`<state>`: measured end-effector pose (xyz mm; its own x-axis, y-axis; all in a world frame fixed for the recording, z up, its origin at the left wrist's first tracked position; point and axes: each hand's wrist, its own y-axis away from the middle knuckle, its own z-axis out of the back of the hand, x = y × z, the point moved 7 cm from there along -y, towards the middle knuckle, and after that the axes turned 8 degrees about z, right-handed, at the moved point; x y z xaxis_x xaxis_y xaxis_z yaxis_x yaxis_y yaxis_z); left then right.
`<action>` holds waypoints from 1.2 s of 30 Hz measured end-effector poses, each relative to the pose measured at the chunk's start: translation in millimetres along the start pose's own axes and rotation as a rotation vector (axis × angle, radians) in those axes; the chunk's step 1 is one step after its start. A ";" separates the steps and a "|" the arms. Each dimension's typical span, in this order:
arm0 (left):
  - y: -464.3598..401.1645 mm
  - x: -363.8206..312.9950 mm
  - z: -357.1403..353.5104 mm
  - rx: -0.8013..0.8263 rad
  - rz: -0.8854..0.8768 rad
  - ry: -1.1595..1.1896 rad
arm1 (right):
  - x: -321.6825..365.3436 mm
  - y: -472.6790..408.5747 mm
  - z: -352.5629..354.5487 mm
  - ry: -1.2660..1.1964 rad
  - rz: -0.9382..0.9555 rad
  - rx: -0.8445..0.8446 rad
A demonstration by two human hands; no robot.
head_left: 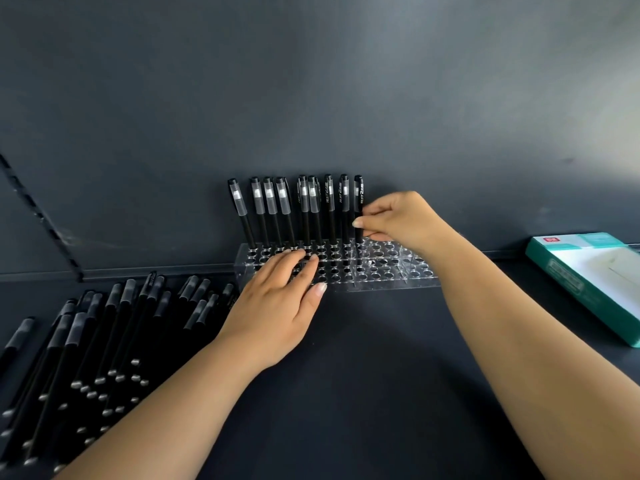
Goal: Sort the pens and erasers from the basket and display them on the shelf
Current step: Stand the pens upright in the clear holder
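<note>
From the head camera, a clear holder (381, 268) full of round holes stands on a dark shelf (363, 375) against a dark back wall (311, 81). Nine black pens stand upright in its back row, caps up, the leftmost one leaning a little to the left. The right hand (398, 220) pinches the rightmost pen (358, 209) at mid-barrel between thumb and fingers; that pen stands in a back-row hole near the middle of the holder, just beside its neighbour (344, 206). The left hand (280, 306) lies flat with straight, relaxed fingers on the left front part of the holder, fingertips over the holes and thumb along the front edge; it grasps nothing. The holes to the right of the held pen and in the front rows hold no pens. To the left on the shelf lies a loose pile (90, 348) of black capped pens, side by side and overlapping, caps pointing toward the wall and silver ends toward the camera, close to the left forearm. On the right, well apart from the holder, a teal and white box (588, 278) lies flat on the shelf at an angle, partly cut off by the frame edge. A slotted upright (41, 216) runs diagonally down the wall at far left.
</note>
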<state>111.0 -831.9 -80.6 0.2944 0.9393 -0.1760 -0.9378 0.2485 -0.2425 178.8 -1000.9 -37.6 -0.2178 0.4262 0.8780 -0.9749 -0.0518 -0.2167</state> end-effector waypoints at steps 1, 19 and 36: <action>-0.6 -0.3 -0.5 -0.001 -0.005 -0.008 | -1.6 -0.4 0.5 -0.004 0.003 -0.002; 67.2 79.7 113.4 -0.239 0.266 0.834 | 112.2 89.6 -61.3 0.544 0.432 -0.006; 127.3 284.5 56.6 0.233 0.880 0.185 | 117.5 145.4 -290.6 0.885 0.434 0.569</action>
<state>65.0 -519.7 -107.5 -0.5351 0.7644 -0.3596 -0.8446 -0.4760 0.2450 25.1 -695.9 -90.0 -0.6526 0.7486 0.1174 -0.7542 -0.6566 -0.0054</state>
